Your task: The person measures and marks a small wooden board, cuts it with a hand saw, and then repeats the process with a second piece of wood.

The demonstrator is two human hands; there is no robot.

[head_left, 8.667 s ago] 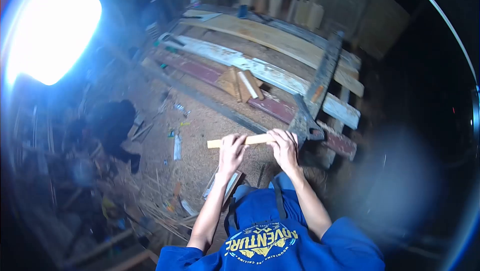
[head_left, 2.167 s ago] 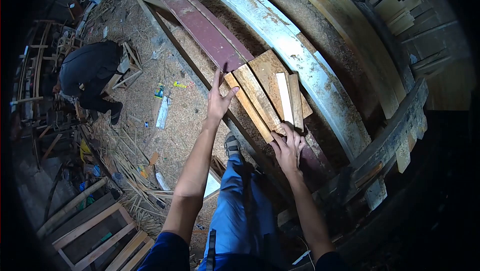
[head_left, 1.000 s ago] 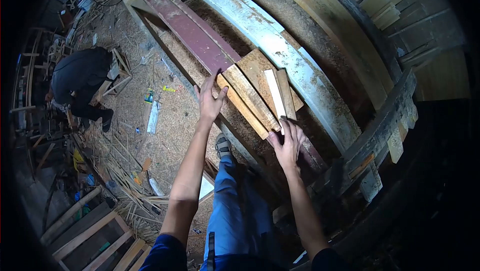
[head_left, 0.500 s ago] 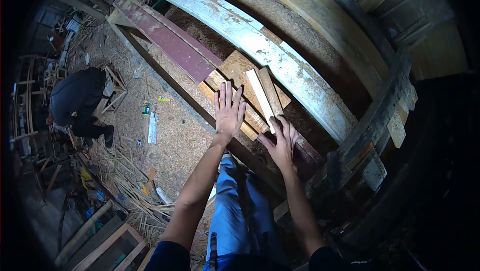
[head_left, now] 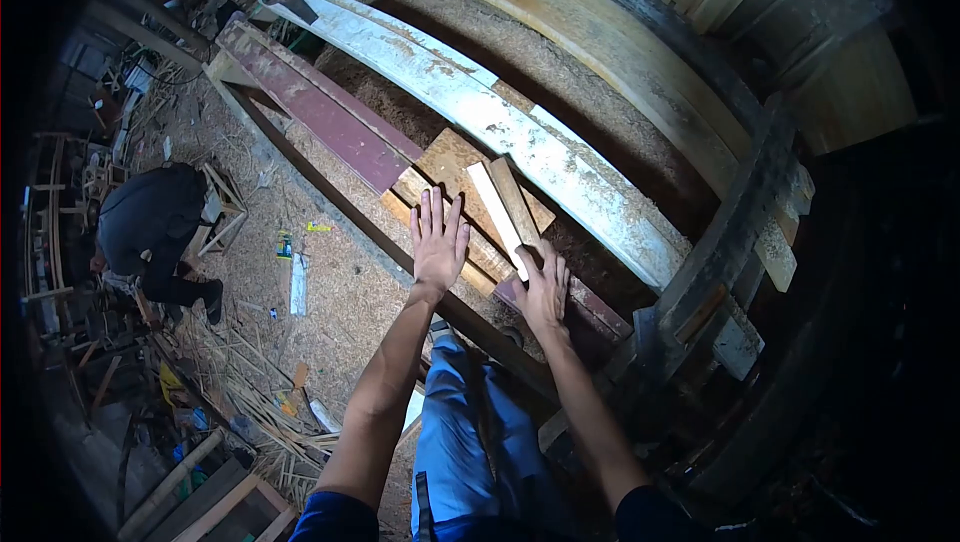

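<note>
My left hand lies flat, fingers spread, on two long wooden slats that rest on a dark red beam. My right hand rests open on the near ends of two short wooden strips, one pale and one brown. These strips lie on a wider brown board. Neither hand grips anything.
A long white-painted plank and a pale curved plank run behind the boards, with sawdust between. A dark upright post stands at the right. A person in black crouches at the left on a straw-strewn floor.
My left hand has moved from the slats' left edge onto their top and flattened. My right hand stays at the short strips' near ends. The view has shifted slightly.
</note>
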